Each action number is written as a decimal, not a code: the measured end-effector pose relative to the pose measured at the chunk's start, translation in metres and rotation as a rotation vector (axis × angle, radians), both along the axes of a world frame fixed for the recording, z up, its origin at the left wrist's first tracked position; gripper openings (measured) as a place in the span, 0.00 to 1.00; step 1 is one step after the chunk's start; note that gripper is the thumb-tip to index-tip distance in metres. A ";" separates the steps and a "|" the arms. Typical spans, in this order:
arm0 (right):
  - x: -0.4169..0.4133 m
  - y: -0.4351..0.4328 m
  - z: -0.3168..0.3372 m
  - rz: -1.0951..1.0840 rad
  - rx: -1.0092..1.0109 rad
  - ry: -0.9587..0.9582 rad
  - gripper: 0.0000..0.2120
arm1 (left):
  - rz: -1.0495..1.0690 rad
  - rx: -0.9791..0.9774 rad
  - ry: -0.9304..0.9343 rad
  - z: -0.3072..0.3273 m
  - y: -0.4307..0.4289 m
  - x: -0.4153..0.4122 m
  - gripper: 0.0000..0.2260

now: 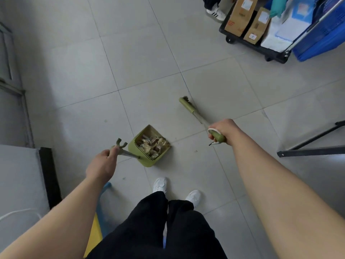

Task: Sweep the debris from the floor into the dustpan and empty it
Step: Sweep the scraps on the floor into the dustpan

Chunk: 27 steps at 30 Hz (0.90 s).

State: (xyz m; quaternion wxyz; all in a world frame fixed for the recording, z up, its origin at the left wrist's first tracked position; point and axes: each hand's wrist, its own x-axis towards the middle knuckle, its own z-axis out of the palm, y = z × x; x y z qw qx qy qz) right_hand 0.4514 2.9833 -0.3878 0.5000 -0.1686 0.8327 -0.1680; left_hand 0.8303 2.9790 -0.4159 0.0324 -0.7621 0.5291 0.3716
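Observation:
A green dustpan (147,159) rests on the grey tiled floor just ahead of my feet, with a pile of brownish debris (153,144) inside it. My left hand (101,165) grips the top of the dustpan's upright handle, by its forked clip. My right hand (221,129) is closed around the green grip of a broom (188,107). The broom's head touches the floor to the right of and beyond the dustpan, apart from it. A few tiny specks lie on the tiles near the pan.
A black wheeled cart (261,47) with cardboard boxes and a blue crate stands at the top right, with another person's shoe (216,13) beside it. Black metal legs (309,146) jut in at the right. A grey cabinet (16,184) sits at the left.

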 end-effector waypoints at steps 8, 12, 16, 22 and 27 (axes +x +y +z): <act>0.039 -0.004 -0.025 0.412 0.177 0.025 0.06 | 0.023 0.026 -0.017 0.001 -0.004 -0.005 0.30; 0.055 0.028 -0.009 0.496 0.187 -0.070 0.03 | 0.031 0.031 0.013 0.001 -0.005 -0.007 0.27; 0.049 0.049 0.018 0.417 0.180 -0.091 0.11 | 0.040 0.051 0.036 0.000 -0.004 -0.008 0.23; 0.017 0.077 0.050 0.286 0.143 -0.053 0.08 | 0.046 0.056 0.075 0.002 0.000 0.007 0.27; 0.010 0.081 0.049 0.066 0.091 -0.092 0.03 | -0.012 0.050 0.056 0.007 -0.002 0.022 0.27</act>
